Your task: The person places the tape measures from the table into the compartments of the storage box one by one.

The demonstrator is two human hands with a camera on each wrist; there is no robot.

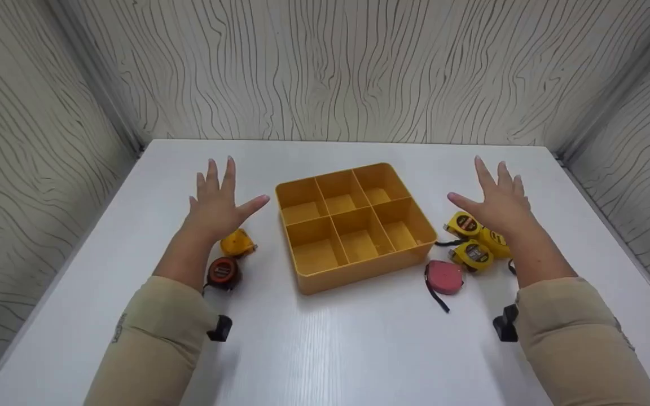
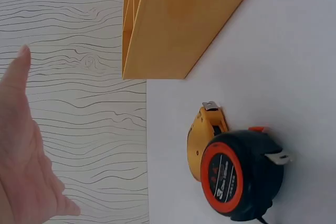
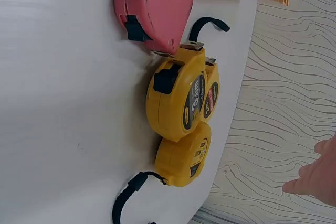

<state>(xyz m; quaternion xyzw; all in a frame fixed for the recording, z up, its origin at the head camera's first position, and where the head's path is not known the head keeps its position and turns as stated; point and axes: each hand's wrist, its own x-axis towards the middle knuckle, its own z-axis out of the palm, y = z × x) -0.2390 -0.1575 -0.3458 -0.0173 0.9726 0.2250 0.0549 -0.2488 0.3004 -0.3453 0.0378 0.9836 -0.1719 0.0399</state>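
My left hand (image 1: 215, 206) is raised above the table's left part, fingers spread, holding nothing. Beneath it lie an orange-yellow tape measure (image 1: 237, 243) and a black tape measure with an orange-red face (image 2: 222, 178). On the right, my other hand (image 1: 500, 203) is also raised with spread fingers and holds nothing. Closest to it are several yellow tape measures (image 3: 176, 100), clustered together, one partly hidden behind the wrist in the head view. A pink tape measure (image 1: 444, 277) with a black strap lies beside them. Between the hands stands a yellow six-compartment box (image 1: 359, 273), its compartments bare.
The white table (image 1: 313, 338) runs up to a wood-grain patterned panel (image 1: 336, 73) at the back. Similar panels close off the left and right sides. The box sits slightly turned near the table's middle.
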